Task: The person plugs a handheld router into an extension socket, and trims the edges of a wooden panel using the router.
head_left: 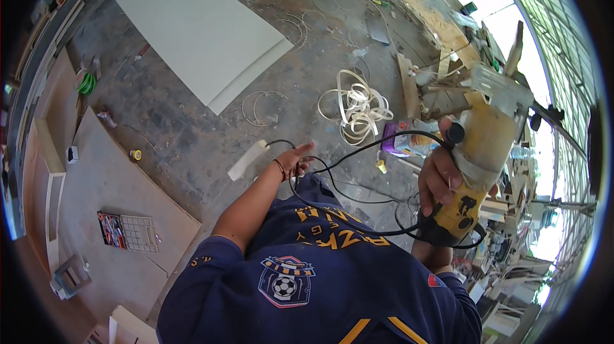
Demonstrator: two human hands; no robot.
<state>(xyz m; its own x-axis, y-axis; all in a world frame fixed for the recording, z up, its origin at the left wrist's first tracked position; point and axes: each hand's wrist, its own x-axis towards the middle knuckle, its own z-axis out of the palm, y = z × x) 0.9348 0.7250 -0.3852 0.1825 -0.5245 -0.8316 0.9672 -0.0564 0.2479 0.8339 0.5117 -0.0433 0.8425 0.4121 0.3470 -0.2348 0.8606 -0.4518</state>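
The right hand [440, 174] is closed around the body of a yellow power tool [476, 152], gripping it firmly, with the grey metal head of the tool pointing up and away from the person. A black cord [358, 152] leaves the lower end of the tool, makes a loop below the right hand and runs across to the left hand [295, 160]. The left hand is stretched forward with the fingers partly open, and the cord passes through it or just under it; I cannot tell if the fingers really pinch it. Just beyond the left hand, the cord ends at a white plug strip [248, 160], which hangs above the concrete floor [192, 126]. Between the two hands, further away on the floor, lies a bundle of pale edge banding strips [355, 106]. Far beyond the left hand a large white board [192, 24] lies flat. To the left of the left hand, a brown plywood sheet [109, 184] carries a small parts box [128, 231].
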